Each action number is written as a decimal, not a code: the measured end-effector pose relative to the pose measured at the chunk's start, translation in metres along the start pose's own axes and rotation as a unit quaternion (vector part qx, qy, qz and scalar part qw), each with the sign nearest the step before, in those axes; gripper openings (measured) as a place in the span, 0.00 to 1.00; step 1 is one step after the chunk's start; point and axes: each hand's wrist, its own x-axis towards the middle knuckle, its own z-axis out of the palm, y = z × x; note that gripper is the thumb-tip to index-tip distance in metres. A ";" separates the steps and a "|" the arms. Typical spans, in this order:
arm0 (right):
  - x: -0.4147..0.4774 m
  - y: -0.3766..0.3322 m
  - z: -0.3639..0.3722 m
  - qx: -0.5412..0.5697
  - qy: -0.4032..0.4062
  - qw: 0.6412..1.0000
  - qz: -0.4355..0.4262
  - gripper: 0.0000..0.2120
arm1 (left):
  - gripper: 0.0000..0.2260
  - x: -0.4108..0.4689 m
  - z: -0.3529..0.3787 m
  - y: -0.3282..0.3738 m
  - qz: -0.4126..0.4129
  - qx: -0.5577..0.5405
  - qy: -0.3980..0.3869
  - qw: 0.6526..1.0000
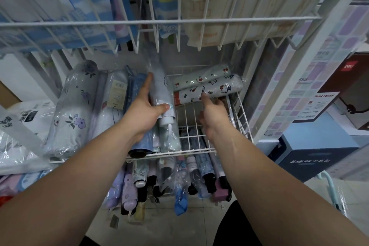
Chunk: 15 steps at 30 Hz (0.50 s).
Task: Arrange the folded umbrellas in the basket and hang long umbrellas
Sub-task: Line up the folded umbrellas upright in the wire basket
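Both arms reach forward into a white wire basket on the middle tier of a wire rack.

Left hand: fingers and thumb wrapped round a pale grey-blue folded umbrella in a clear plastic sleeve. The umbrella points away from the camera, white handle end nearest, lying alongside other wrapped folded umbrellas in the left part of the basket. Thumb presses its near end; index finger lies along its left side.

Right hand: partly open, fingers curled loosely, forefinger tip touching the near edge of a cartoon-cat print umbrella. This one lies crosswise at the far right of the basket, just beside a cherry-print umbrella behind it. Whether the hand grips anything, cannot tell. Bare wire floor shows between the hands.

Left of the basket: a large floral-print umbrella in plastic, leaning lengthwise.

Lower tier: a crowd of folded umbrellas, handles toward the camera.

Upper shelf: wire, with hanging fabric behind. Boxes stacked at right.
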 end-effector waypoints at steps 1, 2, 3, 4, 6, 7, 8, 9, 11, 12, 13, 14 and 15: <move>0.005 0.001 0.003 0.010 0.005 1.000 -0.003 0.40 | 0.44 0.001 0.000 -0.002 -0.006 -0.001 0.002 1.000; 0.009 0.001 0.006 0.021 0.011 1.000 -0.014 0.36 | 0.43 0.003 -0.001 -0.003 -0.013 -0.006 0.006 1.000; 0.011 0.002 0.008 0.033 0.018 0.999 -0.023 0.33 | 0.43 0.004 -0.001 -0.005 -0.019 -0.011 0.009 1.000; 0.013 0.002 0.010 0.047 0.023 0.998 -0.027 0.32 | 0.42 0.005 -0.001 -0.006 -0.023 -0.014 0.010 1.000; 0.018 0.004 0.011 0.070 0.028 0.997 -0.033 0.33 | 0.42 0.007 -0.001 -0.009 -0.025 -0.014 0.004 1.000; 0.019 0.004 0.010 0.076 0.027 0.996 -0.039 0.32 | 0.43 0.007 -0.001 -0.009 -0.025 -0.014 -0.001 1.000; 0.022 0.003 0.011 0.079 0.024 0.995 -0.049 0.29 | 0.43 0.007 -0.001 -0.010 -0.026 -0.013 -0.006 1.000; 0.022 0.001 0.012 0.087 0.015 0.994 -0.061 0.26 | 0.43 0.007 -0.001 -0.010 -0.027 -0.014 -0.010 0.999; 0.022 -0.007 0.018 0.103 0.000 0.991 -0.080 0.21 | 0.42 0.007 -0.002 -0.011 -0.032 -0.021 -0.012 0.999; 0.021 -0.012 0.022 0.103 -0.001 0.991 -0.089 0.20 | 0.42 0.007 -0.003 -0.011 -0.035 -0.026 -0.012 0.999; 0.020 -0.015 0.025 0.099 0.002 0.990 -0.098 0.19 | 0.42 0.007 -0.004 -0.011 -0.036 -0.031 -0.011 0.999; 0.018 -0.018 0.027 0.094 0.008 0.990 -0.106 0.18 | 0.42 0.007 -0.005 -0.011 -0.036 -0.033 -0.009 0.999; 0.017 -0.019 0.028 0.086 0.013 0.990 -0.114 0.17 | 0.42 0.007 -0.006 -0.011 -0.036 -0.034 -0.008 0.999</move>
